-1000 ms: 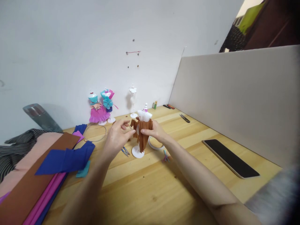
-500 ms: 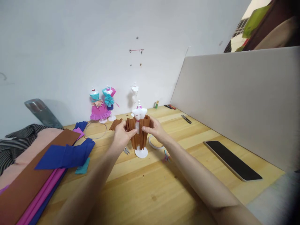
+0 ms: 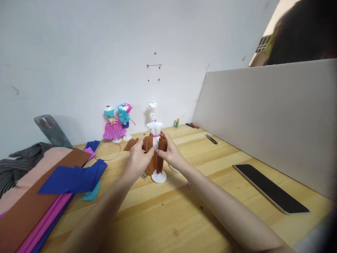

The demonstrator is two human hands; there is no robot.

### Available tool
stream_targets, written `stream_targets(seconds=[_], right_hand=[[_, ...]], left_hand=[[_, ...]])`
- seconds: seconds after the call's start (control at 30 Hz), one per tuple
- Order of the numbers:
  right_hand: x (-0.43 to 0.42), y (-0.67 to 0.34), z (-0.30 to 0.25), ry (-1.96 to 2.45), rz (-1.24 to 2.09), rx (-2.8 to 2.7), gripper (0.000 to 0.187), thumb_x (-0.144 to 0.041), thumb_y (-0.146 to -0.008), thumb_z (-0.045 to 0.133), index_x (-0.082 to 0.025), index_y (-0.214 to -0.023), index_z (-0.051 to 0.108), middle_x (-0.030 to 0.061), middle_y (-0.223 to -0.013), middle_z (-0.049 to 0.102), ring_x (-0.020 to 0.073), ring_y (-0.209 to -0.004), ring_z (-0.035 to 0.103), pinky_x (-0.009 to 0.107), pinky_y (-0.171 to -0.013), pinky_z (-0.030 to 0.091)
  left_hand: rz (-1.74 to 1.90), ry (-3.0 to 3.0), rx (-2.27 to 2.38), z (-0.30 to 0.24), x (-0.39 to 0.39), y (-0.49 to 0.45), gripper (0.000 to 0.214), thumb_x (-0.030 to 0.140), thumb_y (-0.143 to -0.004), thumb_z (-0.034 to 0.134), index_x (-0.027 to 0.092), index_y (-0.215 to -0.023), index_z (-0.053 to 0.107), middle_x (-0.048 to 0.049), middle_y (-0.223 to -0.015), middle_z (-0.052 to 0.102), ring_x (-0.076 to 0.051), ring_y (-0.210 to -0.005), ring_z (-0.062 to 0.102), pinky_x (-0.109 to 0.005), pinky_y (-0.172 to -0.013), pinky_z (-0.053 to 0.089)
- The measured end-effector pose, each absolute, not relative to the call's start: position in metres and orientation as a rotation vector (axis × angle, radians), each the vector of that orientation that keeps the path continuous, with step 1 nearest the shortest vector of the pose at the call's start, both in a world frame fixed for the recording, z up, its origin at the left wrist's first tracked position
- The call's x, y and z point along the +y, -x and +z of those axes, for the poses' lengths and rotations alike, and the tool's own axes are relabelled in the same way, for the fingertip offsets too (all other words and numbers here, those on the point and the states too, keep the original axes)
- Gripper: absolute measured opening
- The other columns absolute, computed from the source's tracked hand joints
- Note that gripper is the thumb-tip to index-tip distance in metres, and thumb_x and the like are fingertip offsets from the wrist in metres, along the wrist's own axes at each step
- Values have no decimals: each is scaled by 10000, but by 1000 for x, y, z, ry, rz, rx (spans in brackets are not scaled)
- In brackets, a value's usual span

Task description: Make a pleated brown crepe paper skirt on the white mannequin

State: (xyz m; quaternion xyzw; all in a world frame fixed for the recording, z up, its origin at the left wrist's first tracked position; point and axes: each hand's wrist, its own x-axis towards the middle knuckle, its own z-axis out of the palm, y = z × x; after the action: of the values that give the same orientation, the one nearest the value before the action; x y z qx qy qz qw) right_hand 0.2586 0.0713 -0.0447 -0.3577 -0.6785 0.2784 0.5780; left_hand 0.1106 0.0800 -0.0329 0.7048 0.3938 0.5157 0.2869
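Observation:
A small white mannequin (image 3: 154,127) stands on a round white base (image 3: 159,176) in the middle of the wooden table (image 3: 168,211). A pleated brown paper strip (image 3: 155,160) wraps its waist like a skirt. My left hand (image 3: 138,159) pinches the strip's left side, and a loose end of it trails off to the left. My right hand (image 3: 169,151) pinches the pleats on the right side. Both hands are closed on the paper.
Two dressed mannequins (image 3: 116,121) and a bare white one (image 3: 152,107) stand by the wall. Brown, blue and pink paper sheets (image 3: 52,186) lie at left. A black phone (image 3: 271,188) lies at right. Small snips (image 3: 211,139) rest near the grey divider (image 3: 268,119). Another person is behind the divider.
The brown strip has been drawn round the mannequin's waist and my hands have closed in on it. The camera view has shifted slightly.

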Motion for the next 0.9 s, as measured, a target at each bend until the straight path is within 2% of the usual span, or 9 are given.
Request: stream_targets(seconds=[0.17,0.37,0.43,0.57,0.7,0.9], right_hand=[[71,-261,-40,869,582,-1582,681,-117,-713,570,-237,-1363,406,62,-1307,557,238,-1185,531,403,-1045,387],[66,-259,-32,852,645,-1570,612,-128,-650,559,-194,-1253,473,67,-1172,620,226,-1023,600,372,-933,459],[63,-258,-29,846,657,-1579,602,-129,-620,541,-187,-1217,486,61,-1121,638,223,-978,608,367,-904,470],[58,-257,-23,830,694,-1627,620,-106,-559,492,-173,-1176,499,64,-1104,646,236,-1012,600,369,-921,457],[54,-258,-17,821,722,-1691,653,-94,-543,459,-174,-1189,511,56,-1104,653,237,-1025,605,371,-935,451],[49,-261,-12,805,783,-1767,705,-63,-541,440,-163,-1234,523,54,-1149,657,237,-1084,590,375,-974,431]], left_hand=[[1287,-1941,924,-26,78,-105,264,136,-678,586,179,-926,663,-31,-837,713,-193,-774,658,-291,-716,525],[1205,-1975,851,-20,79,-98,281,85,-672,483,174,-858,674,-34,-795,710,-178,-749,670,-331,-767,542],[1234,-1988,868,-21,80,-98,228,122,-702,503,177,-863,654,-32,-781,697,-173,-729,666,-331,-747,543],[1299,-1965,903,-25,86,-99,99,198,-698,602,183,-790,571,5,-677,623,-145,-622,632,-286,-629,528],[1317,-1870,952,-27,89,-99,204,253,-661,671,187,-755,503,54,-577,544,-117,-533,585,-238,-532,482],[1291,-1822,981,-23,88,-96,308,323,-617,721,179,-782,505,78,-527,519,-101,-490,534,-229,-513,452]])
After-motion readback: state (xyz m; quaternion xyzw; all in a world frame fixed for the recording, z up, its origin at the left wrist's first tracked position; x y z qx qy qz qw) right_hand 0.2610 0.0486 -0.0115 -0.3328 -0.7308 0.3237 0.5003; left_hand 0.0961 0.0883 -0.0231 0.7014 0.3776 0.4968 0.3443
